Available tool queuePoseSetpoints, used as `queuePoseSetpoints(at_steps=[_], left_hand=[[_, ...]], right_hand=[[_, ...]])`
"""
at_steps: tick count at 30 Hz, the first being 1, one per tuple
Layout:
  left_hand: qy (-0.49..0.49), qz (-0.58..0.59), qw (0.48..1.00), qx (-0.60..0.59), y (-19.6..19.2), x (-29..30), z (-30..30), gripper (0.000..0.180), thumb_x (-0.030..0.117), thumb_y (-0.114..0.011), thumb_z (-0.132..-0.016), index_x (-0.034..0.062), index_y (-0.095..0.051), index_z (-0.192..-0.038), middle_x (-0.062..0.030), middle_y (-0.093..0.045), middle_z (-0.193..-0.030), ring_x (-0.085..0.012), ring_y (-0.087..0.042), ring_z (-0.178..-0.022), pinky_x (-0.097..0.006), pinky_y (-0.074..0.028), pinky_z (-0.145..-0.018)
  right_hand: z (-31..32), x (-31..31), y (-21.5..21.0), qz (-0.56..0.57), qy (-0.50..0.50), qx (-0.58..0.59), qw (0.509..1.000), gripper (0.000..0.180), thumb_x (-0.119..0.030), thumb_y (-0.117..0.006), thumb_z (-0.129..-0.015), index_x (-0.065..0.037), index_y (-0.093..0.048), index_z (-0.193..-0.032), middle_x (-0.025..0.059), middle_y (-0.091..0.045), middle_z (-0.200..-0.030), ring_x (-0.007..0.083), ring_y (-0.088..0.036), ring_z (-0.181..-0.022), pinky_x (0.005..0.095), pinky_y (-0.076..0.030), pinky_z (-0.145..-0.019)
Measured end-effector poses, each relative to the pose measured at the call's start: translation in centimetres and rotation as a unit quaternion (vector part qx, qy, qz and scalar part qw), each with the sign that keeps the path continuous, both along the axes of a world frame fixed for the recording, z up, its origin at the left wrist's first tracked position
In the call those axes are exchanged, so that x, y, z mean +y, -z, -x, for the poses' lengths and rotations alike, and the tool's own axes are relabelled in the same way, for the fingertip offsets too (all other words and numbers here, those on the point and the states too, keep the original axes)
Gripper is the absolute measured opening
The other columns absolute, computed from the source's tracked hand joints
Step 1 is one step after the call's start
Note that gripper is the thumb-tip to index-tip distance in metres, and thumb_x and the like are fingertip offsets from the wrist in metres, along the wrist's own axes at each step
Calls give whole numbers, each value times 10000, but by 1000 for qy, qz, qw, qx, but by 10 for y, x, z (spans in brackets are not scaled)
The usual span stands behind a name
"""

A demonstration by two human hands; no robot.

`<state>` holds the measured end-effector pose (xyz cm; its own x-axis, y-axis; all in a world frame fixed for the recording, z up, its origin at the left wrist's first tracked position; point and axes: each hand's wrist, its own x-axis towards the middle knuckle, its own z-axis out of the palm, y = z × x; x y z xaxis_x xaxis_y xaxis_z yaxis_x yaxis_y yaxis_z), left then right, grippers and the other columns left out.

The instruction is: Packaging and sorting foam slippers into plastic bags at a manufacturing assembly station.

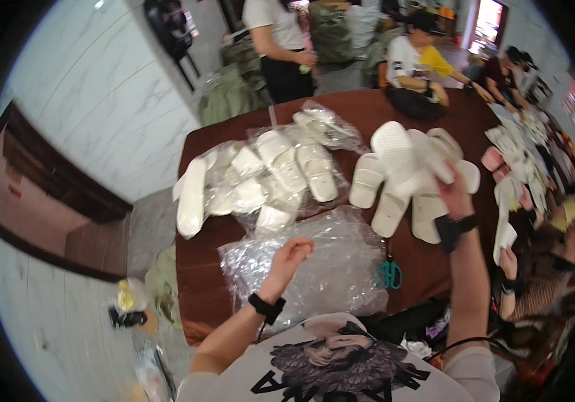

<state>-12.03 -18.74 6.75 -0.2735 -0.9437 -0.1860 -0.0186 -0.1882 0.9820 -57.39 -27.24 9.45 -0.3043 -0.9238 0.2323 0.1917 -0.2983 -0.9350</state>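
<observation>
My right hand (457, 194) grips a pair of cream slide slippers (395, 151), smeared by motion, above more loose slippers on the brown-covered table (341, 102). One of the held slippers shows its textured sole. Just below them lie a loose slipper (390, 211) and another slipper (427, 218) close to my right wrist. My left hand (292, 256) hovers over a stack of clear plastic bags (328, 268), its fingers curled together with nothing visible in them. Beyond it is a pile of slippers (281, 164) in clear bags.
Teal-handled scissors (389, 273) lie right of the bags. On the right, a co-worker's hand (508, 262) holds a slipper near a heap of slippers (519, 157). A seated person (418, 63) and a standing person (277, 40) are across the table. A doorway (59, 201) is at left.
</observation>
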Motion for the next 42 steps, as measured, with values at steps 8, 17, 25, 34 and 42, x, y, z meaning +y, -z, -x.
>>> queuePoseSetpoints(at_steps=[8, 17, 25, 34, 42], left_hand=[[11, 199, 949, -242, 82, -42, -69, 374, 155, -673, -856, 100, -592, -1217, -151, -555, -1285, -320, -539, -1170, -376, -429, -983], [0, 270, 924, -272, 88, -59, -40, 461, 96, -704, -796, 114, -579, -1240, -153, -525, -1318, -359, -513, -1171, -410, -436, -964], [-344, 114, 704, -611, 63, -166, -209, 944, 118, -767, -735, 198, -219, -1500, -217, -213, -1532, -434, -272, -1375, -612, -343, -1015], [-459, 102, 773, -425, 60, -145, -288, 482, 57, -528, -908, 92, -450, -1382, -149, -639, -1145, -276, -628, -914, -390, -477, -838], [-457, 95, 880, 86, -41, -26, -206, 501, 139, -496, -945, 48, -381, -1424, -81, -516, -1286, -182, -507, -1142, -331, -453, -902]], right_hand=[[90, -81, 15, -134, 133, -307, 933, 447, -280, -498, -988, -31, -412, -1348, 137, -488, -1324, 264, -445, -1257, 435, -377, -1060], [-253, 51, 84, 15, -124, 674, 728, 590, -227, -670, -818, -155, -464, -1366, 146, -375, -1440, 368, -295, -1368, 542, -253, -1099], [-261, 75, 105, -108, -198, 658, 718, 644, -272, -697, -794, -210, -451, -1385, 133, -284, -1508, 385, -212, -1407, 578, -146, -1134], [-259, 72, 102, -70, -208, 694, 686, 598, -206, -700, -777, -177, -493, -1336, 167, -350, -1454, 378, -299, -1363, 591, -220, -1101], [-311, 65, 44, -217, -351, 142, 900, 430, -225, -564, -940, -85, -485, -1340, 141, -518, -1330, 251, -550, -1150, 376, -447, -950]])
